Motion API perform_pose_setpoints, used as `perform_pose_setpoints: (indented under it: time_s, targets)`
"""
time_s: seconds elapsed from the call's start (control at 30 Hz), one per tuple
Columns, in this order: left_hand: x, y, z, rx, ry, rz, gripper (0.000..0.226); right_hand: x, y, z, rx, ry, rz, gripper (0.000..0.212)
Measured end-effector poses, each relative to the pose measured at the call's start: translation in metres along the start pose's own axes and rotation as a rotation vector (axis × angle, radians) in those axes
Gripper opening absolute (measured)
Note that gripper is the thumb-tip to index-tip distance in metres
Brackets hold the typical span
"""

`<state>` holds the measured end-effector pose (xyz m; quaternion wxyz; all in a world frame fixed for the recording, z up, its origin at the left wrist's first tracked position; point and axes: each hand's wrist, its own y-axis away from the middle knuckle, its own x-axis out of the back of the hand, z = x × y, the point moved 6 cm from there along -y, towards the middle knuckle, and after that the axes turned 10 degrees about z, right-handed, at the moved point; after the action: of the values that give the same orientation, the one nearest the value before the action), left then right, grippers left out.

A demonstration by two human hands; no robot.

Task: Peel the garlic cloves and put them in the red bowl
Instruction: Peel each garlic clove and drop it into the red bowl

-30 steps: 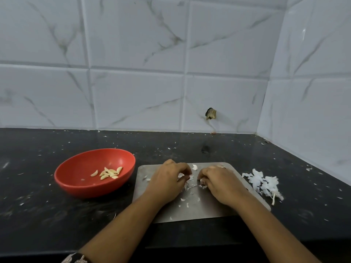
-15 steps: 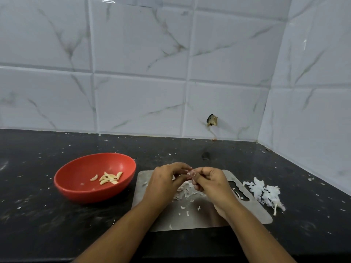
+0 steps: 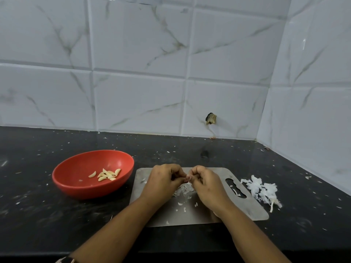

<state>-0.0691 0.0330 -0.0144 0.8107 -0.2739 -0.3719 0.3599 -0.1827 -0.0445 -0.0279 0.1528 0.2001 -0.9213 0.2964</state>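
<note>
From the head camera, both hands meet over the far half of a thin grey metal cutting board (image 3: 247, 211) that lies flat on the black speckled stone surface (image 3: 38, 215). The left hand (image 3: 163, 181) and the right hand (image 3: 207, 186) have their fingers curled inward, and their fingertips come together on a small pale garlic clove (image 3: 188, 178), which they pinch from both sides just above the board. Most of the clove is hidden by the fingers, so how much skin is on it cannot be told.

Directly below the hands, loose white peel scraps (image 3: 185, 190) lie scattered on the board. A slot-shaped handle hole is cut near the board's right edge. Just beside that edge, on the surface, sits a heap of white papery garlic skins (image 3: 262, 188).

To the left of the board, near it but apart, stands the round red plastic bowl (image 3: 76, 190). Inside it lies a small cluster of peeled yellowish garlic cloves (image 3: 106, 175).

White marble-patterned wall tiles (image 3: 133, 54) rise behind the surface and along the right. A watch strap (image 3: 65, 260) shows at the left wrist.
</note>
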Motion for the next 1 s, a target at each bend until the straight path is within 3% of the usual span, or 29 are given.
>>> perform_pose_setpoints:
  time_s: [0.43, 0.6, 0.87, 1.0]
  targets:
    - [0.005, -0.003, -0.001, 0.042, -0.055, 0.035, 0.005, 0.006, 0.002, -0.001, -0.031, -0.152, 0.060, 0.008]
    - [0.008, -0.003, -0.001, 0.069, -0.041, 0.052, 0.006, 0.003, 0.005, -0.001, -0.001, -0.023, 0.040, 0.029]
    - [0.005, -0.002, -0.001, 0.163, 0.119, 0.034, 0.012, 0.003, 0.005, -0.008, 0.017, -0.090, 0.060, 0.013]
    - [0.004, 0.001, 0.002, 0.124, 0.104, 0.025, 0.011, 0.006, 0.005, -0.009, 0.052, -0.067, 0.100, 0.009]
